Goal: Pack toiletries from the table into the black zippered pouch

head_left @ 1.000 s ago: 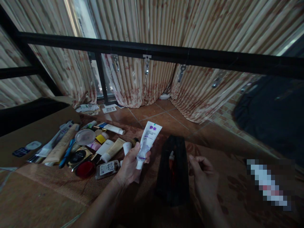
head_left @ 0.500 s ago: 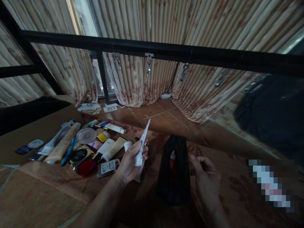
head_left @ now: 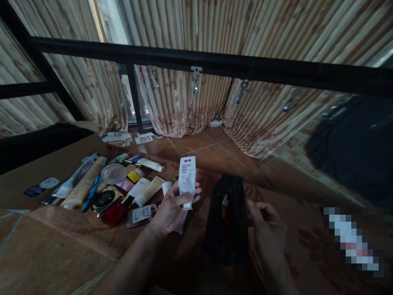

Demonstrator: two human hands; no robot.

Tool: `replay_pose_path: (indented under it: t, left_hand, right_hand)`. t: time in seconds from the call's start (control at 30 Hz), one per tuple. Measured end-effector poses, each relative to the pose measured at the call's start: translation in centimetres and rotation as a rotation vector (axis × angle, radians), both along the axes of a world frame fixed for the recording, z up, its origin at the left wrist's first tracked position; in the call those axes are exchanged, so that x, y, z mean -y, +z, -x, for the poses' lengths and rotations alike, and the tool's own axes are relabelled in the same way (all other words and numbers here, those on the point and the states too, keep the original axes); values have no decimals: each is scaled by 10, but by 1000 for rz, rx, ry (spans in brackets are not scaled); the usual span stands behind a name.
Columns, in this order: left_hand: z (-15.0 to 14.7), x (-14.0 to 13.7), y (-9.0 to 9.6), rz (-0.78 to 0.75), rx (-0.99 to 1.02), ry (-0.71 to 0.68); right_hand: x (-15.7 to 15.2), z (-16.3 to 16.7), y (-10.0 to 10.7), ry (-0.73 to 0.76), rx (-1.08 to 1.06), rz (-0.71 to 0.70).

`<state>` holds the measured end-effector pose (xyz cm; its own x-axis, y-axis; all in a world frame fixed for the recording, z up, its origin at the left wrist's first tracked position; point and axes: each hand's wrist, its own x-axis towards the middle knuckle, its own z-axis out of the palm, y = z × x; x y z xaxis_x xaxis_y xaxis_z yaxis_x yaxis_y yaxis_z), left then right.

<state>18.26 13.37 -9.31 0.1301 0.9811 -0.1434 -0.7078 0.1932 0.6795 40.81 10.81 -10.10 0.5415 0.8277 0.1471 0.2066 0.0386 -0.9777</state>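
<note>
My left hand [head_left: 170,209] is closed round a white squeeze tube [head_left: 187,176] with purple lettering, its printed face toward me and its cap end low. To its right stands a black pouch [head_left: 213,229], its mouth spread apart; a reddish item with a pale tip [head_left: 225,205] shows dimly inside. The thumb and fingers of my right hand [head_left: 268,229] pinch the pouch's right edge. Left of my left hand lies a pile of toiletries: a beige tube [head_left: 84,184], a cream tube [head_left: 150,190], a round clear-lidded jar [head_left: 113,174] and a red round container [head_left: 114,215].
A cardboard box [head_left: 55,157] stands at the left behind the pile. A brown patterned mat [head_left: 92,237] lies on the tiled floor. Papers [head_left: 144,139] are near the curtains [head_left: 172,102]. A black metal bar [head_left: 215,61] crosses ahead; dark fabric [head_left: 346,151] is at the right.
My left hand has turned the white tube from edge-on to face-on, so its print now shows. My right hand and the pouch have stayed nearly in place.
</note>
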Motion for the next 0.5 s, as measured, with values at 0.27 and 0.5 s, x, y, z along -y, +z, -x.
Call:
replay_pose_path:
  t: [0.27, 0.5]
  left_hand:
    - [-4, 2, 3, -58, -89, -40]
    - [-5, 1, 1, -39, -89, -46]
  right_hand:
    - [-1, -3, -3, 4, 0, 10]
    - [0, -2, -3, 15, -31, 4]
